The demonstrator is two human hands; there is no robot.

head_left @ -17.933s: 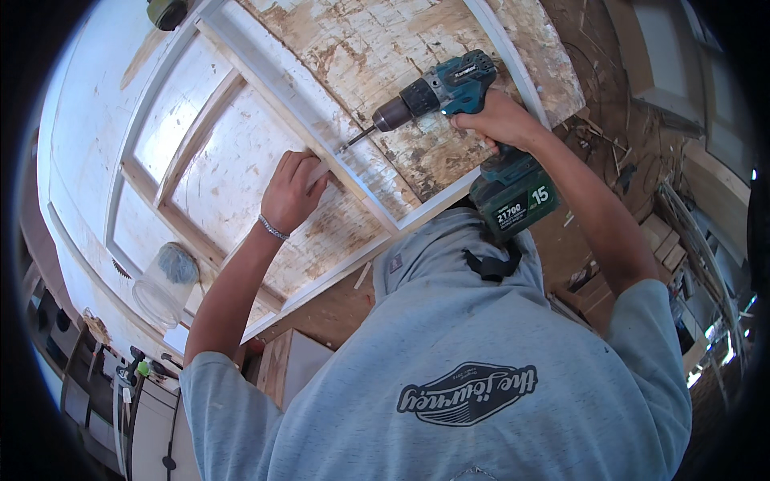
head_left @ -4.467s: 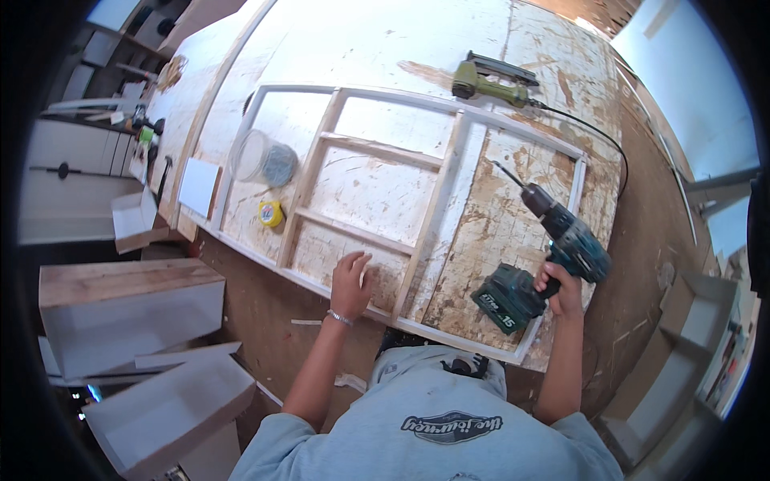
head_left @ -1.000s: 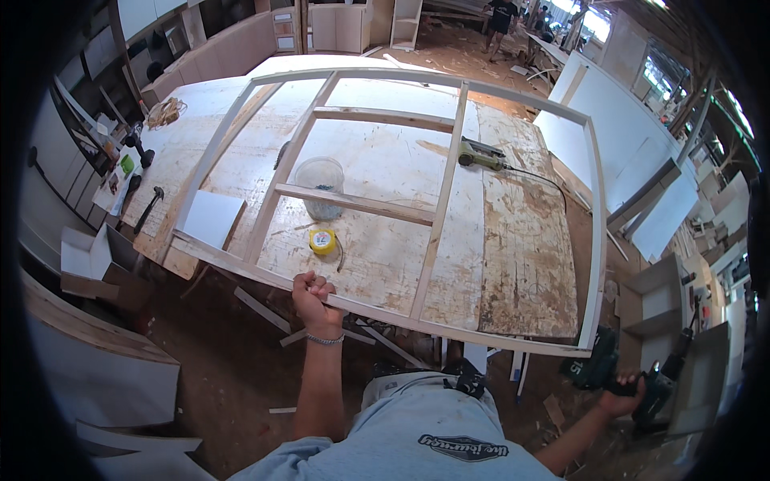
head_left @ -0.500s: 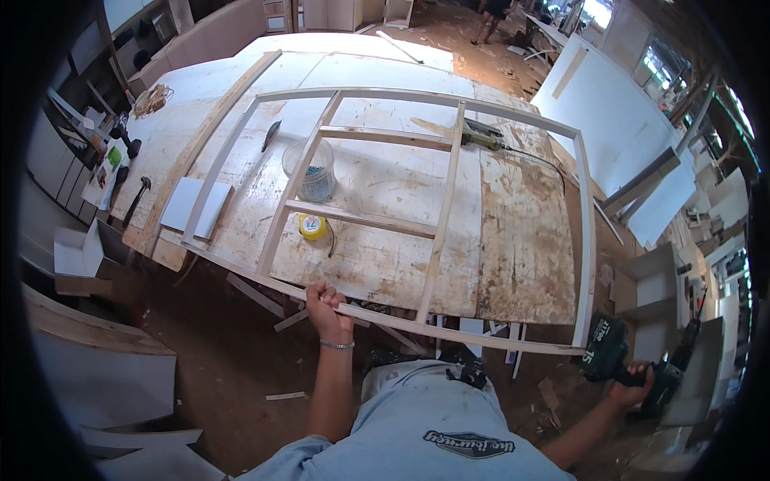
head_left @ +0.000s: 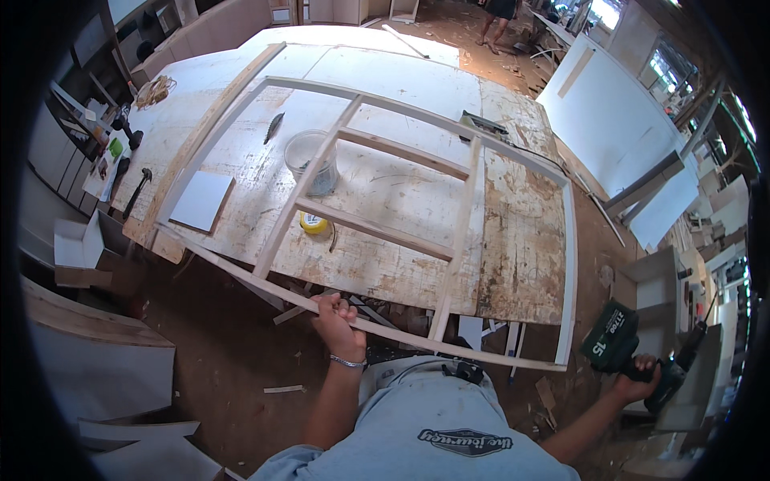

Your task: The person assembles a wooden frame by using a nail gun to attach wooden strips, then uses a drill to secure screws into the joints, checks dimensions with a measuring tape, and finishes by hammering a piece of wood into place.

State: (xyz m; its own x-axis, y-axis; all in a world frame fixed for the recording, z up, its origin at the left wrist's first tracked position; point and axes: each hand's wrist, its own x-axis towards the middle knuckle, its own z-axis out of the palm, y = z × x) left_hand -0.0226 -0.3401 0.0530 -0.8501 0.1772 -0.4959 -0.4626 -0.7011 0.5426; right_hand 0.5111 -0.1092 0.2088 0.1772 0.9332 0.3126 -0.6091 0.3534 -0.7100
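Wooden frame [head_left: 375,230] in your grip: your left hand [head_left: 337,325] is closed around its near rail, left of the middle, and that rail sits out past the near edge of the counter [head_left: 521,256]. Whether the frame's far side touches the counter or hangs above it, I cannot tell. Your right hand [head_left: 639,378] is wrapped around the handle of a dark green drill [head_left: 672,380], which you hold out beyond the counter's near right corner, apart from the frame. Below the frame you have a clear tub [head_left: 322,176] toward the left edge and, closer to the near edge, a yellow tape measure [head_left: 312,222] (a crossbar hides part of it). A nail gun [head_left: 484,124] lies toward the far right corner, a white panel [head_left: 203,202] by the near left one.
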